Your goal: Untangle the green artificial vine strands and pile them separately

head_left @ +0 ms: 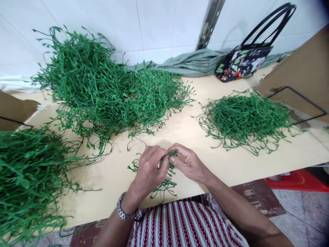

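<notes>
Close together at the table's front, my two hands pinch a small bunch of green plastic stems point(167, 185). My left hand point(151, 168), with a metal watch point(122, 207) on its wrist, is closed around the bunch. My right hand point(189, 163) grips the top of it between thumb and forefinger. Thin stems with budded tips hang below and stick out to the left of my left hand. The exact point where the fingers meet on the stems is partly hidden.
A large heap of green stems point(95, 82) lies at the back left, another pile point(25, 181) at the front left, and a smaller one point(246, 118) on the right. A flowered bag point(241, 63) stands by the wall. Cardboard point(300, 68) rises at the right.
</notes>
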`<state>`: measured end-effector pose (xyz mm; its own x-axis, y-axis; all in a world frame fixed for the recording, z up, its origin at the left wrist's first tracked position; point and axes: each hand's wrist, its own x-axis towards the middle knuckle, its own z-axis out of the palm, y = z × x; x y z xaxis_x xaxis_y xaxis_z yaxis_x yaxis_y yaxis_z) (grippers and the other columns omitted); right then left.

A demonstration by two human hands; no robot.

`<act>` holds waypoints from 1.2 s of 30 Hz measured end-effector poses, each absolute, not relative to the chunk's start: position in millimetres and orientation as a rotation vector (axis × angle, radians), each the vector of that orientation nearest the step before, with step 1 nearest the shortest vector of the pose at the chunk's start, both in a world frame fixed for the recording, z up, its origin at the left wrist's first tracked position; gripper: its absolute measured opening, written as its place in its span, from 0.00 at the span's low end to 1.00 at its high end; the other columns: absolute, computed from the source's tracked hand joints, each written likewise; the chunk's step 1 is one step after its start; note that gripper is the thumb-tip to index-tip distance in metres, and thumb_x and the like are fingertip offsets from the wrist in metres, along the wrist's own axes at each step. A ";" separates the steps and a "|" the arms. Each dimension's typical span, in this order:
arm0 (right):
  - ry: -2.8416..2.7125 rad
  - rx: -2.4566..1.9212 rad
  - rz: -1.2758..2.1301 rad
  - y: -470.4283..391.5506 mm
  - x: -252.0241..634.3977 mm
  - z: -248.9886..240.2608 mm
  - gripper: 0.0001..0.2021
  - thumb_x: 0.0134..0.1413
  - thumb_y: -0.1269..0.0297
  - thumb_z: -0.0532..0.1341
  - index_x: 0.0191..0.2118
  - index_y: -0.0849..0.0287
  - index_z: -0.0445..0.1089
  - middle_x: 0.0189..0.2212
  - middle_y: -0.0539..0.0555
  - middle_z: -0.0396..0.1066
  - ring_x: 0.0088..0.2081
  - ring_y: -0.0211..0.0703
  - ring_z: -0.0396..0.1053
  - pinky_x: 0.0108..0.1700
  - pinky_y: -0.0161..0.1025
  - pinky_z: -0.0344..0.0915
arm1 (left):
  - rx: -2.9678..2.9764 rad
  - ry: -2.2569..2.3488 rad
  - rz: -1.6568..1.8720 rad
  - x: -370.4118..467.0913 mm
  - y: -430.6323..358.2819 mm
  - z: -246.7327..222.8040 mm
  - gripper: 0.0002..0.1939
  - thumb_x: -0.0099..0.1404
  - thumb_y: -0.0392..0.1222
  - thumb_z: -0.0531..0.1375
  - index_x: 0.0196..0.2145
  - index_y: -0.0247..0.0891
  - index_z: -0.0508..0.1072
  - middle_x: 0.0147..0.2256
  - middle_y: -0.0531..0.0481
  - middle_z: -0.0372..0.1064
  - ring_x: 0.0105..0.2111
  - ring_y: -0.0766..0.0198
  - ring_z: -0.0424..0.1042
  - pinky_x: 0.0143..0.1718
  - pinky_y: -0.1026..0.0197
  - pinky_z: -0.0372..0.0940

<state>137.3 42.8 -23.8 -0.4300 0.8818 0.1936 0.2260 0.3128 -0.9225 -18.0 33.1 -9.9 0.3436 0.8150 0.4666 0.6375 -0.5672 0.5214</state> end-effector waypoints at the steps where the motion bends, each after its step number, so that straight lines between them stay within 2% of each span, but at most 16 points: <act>1: -1.859 -0.992 1.127 43.1 137.4 -23.7 0.06 0.58 0.65 0.52 0.36 0.60 0.64 0.31 0.52 0.64 0.34 0.37 0.64 0.36 0.35 0.62 | 2.364 1.295 1.028 -18.2 33.0 -9.5 0.06 0.59 0.29 0.51 0.27 0.36 0.64 0.23 0.52 0.63 0.26 0.65 0.62 0.30 0.61 0.58; 9: -2.046 -1.026 0.849 46.1 136.9 -23.5 0.05 0.57 0.72 0.48 0.34 0.60 0.59 0.29 0.53 0.62 0.33 0.40 0.60 0.34 0.38 0.61 | 2.346 1.307 0.983 -17.5 32.5 -5.5 0.06 0.59 0.28 0.51 0.28 0.36 0.63 0.26 0.50 0.65 0.31 0.63 0.64 0.35 0.59 0.60; 19: -2.177 -1.057 0.607 53.4 138.9 -31.1 0.10 0.60 0.68 0.44 0.30 0.59 0.57 0.25 0.53 0.61 0.29 0.40 0.58 0.31 0.37 0.58 | 2.272 1.356 0.974 -13.5 32.7 -5.0 0.05 0.61 0.33 0.52 0.28 0.36 0.64 0.25 0.51 0.66 0.27 0.65 0.63 0.30 0.62 0.59; 23: -2.293 -0.994 0.319 60.1 141.2 -38.2 0.11 0.60 0.68 0.45 0.28 0.59 0.57 0.23 0.53 0.61 0.27 0.40 0.56 0.31 0.38 0.55 | 2.258 1.386 1.003 -12.0 31.9 -8.8 0.08 0.61 0.31 0.50 0.25 0.36 0.64 0.20 0.53 0.61 0.22 0.67 0.60 0.26 0.64 0.57; 28: -2.405 -0.975 -0.115 71.8 146.7 -42.4 0.12 0.59 0.72 0.45 0.26 0.59 0.59 0.22 0.53 0.62 0.28 0.42 0.54 0.32 0.41 0.50 | 2.282 1.414 1.020 -9.7 29.3 -15.1 0.10 0.60 0.31 0.49 0.23 0.36 0.63 0.18 0.55 0.56 0.19 0.69 0.57 0.22 0.65 0.53; 36: -2.481 -0.875 -0.327 85.5 154.1 -43.5 0.12 0.58 0.75 0.47 0.26 0.59 0.61 0.21 0.52 0.60 0.28 0.41 0.54 0.32 0.40 0.48 | 2.357 1.418 0.974 -7.0 29.7 -17.9 0.10 0.60 0.30 0.48 0.23 0.37 0.61 0.19 0.55 0.56 0.19 0.69 0.57 0.22 0.65 0.54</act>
